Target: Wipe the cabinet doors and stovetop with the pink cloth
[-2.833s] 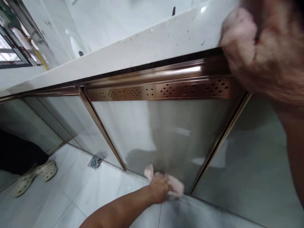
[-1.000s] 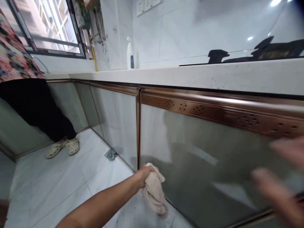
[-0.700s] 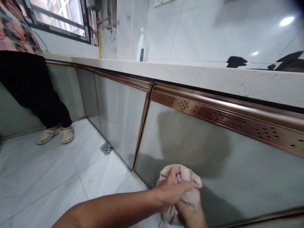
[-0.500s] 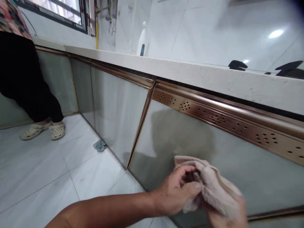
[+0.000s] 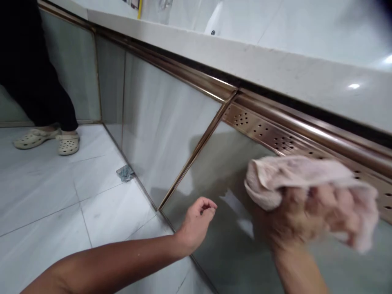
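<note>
My right hand [image 5: 309, 216] is wrapped round a pale pink cloth [image 5: 306, 173] and blurred by motion. The cloth lies over the lower edge of the perforated bronze strip [image 5: 260, 128] on the cabinet front; the blur hides whether it presses on the panel. My left hand [image 5: 194, 224] hovers by the grey-green cabinet panel [image 5: 220, 163], its fingers curled in to meet the thumb, with nothing visible in them. A reflection of the cloth shows on the glossy panel between my hands.
A pale stone countertop [image 5: 245, 57] overhangs the cabinets. At the far left stands a person in black trousers [image 5: 27, 61] and beige clogs [image 5: 69, 143]. A small crumpled bluish-grey thing [image 5: 125, 173] lies on the tiled floor [image 5: 107, 212] against the cabinet base.
My left hand has let go of the cloth and moved left. My right hand has raised the cloth up and right to the perforated strip. The view has tilted down.
</note>
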`<state>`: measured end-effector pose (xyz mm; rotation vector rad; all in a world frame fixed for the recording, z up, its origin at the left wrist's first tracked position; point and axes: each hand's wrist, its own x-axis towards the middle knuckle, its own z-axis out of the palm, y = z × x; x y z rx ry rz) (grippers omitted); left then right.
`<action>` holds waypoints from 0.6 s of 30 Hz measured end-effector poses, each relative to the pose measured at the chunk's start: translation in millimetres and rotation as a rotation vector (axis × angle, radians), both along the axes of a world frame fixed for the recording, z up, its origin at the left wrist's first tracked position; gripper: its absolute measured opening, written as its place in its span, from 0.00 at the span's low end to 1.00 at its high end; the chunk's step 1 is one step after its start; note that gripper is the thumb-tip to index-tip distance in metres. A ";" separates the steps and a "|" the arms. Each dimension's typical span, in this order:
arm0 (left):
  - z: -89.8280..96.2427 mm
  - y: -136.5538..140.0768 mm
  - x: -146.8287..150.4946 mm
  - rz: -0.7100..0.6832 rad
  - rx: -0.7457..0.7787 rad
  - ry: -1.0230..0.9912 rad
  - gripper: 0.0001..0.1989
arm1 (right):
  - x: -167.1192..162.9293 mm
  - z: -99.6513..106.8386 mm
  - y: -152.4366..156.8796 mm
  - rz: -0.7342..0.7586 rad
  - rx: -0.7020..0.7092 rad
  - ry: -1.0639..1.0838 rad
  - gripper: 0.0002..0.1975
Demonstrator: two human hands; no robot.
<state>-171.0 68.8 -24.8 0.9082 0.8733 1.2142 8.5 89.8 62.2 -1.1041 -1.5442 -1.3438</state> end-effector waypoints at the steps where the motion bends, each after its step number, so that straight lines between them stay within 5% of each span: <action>1: -6.0 1.9 -1.6 0.006 -0.014 -0.001 0.04 | -16.2 13.3 12.2 0.002 -0.016 -0.087 0.24; 5: -44.7 1.3 -2.2 -0.050 -0.075 0.037 0.05 | -75.0 51.7 48.5 0.062 -0.095 -0.242 0.17; 8: -90.9 -13.7 -3.8 -0.215 -0.125 0.167 0.05 | -96.5 38.5 62.2 0.108 -0.119 -0.330 0.13; 12: -161.6 -49.0 -26.8 -0.481 -0.247 0.314 0.06 | -102.0 -36.3 63.0 0.160 -0.230 -0.421 0.10; 18: -240.4 -96.5 -78.8 -0.455 -0.467 0.348 0.09 | -98.5 -192.0 56.8 0.321 -0.678 -0.568 0.14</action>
